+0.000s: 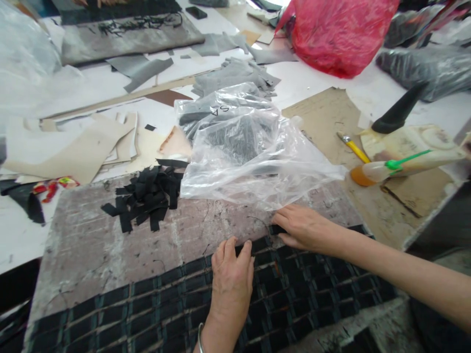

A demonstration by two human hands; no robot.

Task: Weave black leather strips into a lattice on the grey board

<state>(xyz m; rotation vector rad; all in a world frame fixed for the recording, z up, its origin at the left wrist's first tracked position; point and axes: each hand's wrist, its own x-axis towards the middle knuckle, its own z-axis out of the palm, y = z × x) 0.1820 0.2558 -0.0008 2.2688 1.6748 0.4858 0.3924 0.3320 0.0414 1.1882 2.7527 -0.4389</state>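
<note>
Rows of small black strips [154, 304] lie overlapped across the near part of a worn grey-pink board [110, 245]. My left hand [231, 279] rests palm down on the top row, fingers together and flat. My right hand [303, 228] reaches in from the right, fingertips pressed on a black strip [277, 229] at the upper edge of the rows. A loose heap of black strips [147, 196] lies on the board farther back and to the left.
A clear plastic bag [250, 152] with dark pieces sits behind the board. To the right lie a glue bottle with green nozzle [397, 166], a yellow-handled tool [355, 149] and brown cardboard [327, 122]. Grey cut pieces [235, 73], beige leather offcuts [81, 152] and a red bag [338, 34] lie beyond.
</note>
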